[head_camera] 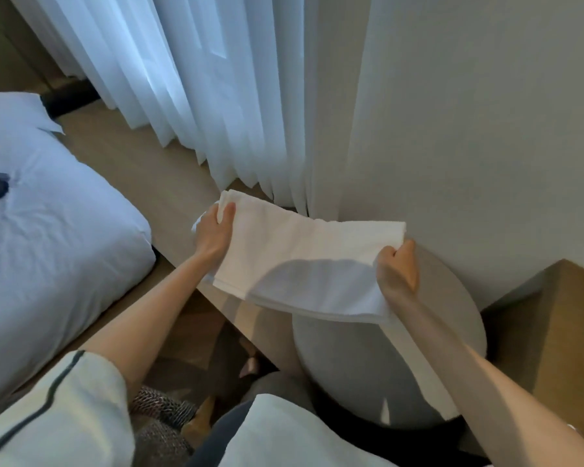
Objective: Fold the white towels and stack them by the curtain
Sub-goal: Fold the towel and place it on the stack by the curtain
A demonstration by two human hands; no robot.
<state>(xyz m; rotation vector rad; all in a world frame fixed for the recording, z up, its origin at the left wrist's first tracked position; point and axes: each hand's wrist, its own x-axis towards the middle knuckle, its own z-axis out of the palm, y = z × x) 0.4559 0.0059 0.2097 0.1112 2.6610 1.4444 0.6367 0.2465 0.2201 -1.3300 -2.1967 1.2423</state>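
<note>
A folded white towel (304, 261) hangs stretched between both hands, above the wooden ledge and a round grey stool. My left hand (213, 230) pinches its far left corner, thumb on top. At the towel's right end, my right hand (398, 269) grips the edge with curled fingers. A loose tail of the towel drops down along my right forearm. The sheer white curtain (196, 96) hangs just behind the towel, reaching the ledge.
A round grey stool (368, 369) stands under the towel against the grey wall (486, 129). A bed with white bedding (48, 230) fills the left. A wooden ledge (142, 163) runs along the curtain. A wooden table (560, 332) sits at the right.
</note>
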